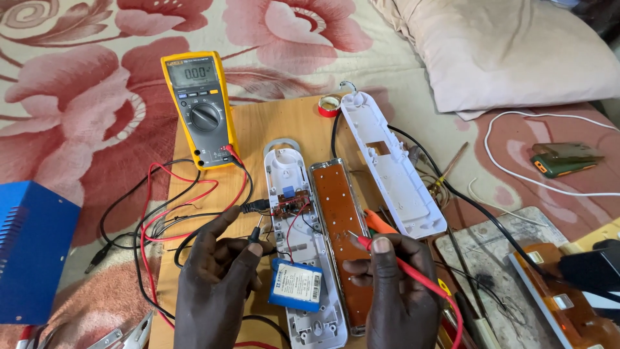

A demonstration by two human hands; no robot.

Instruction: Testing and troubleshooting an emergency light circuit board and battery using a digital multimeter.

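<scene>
My left hand (216, 284) pinches a black test probe (256, 234) whose tip points at the opened white lamp housing (292, 194). My right hand (395, 284) grips a red test probe (365, 242), its metal tip touching the brown circuit board (339, 213) lying beside the housing. A small red circuit board (290, 203) sits inside the housing, and a blue battery pack (296, 284) rests lower in it, next to my left thumb. Red and black leads run to a yellow multimeter (201, 110) at the back of the wooden board (265, 126).
A white housing cover (391, 165) lies to the right, a red tape roll (330, 105) behind it. A blue metal box (32, 249) stands at left. A pillow (504, 48), white cable (516, 174), a phone (565, 158), a soldering iron (471, 313) and a stone slab (497, 252) are at right.
</scene>
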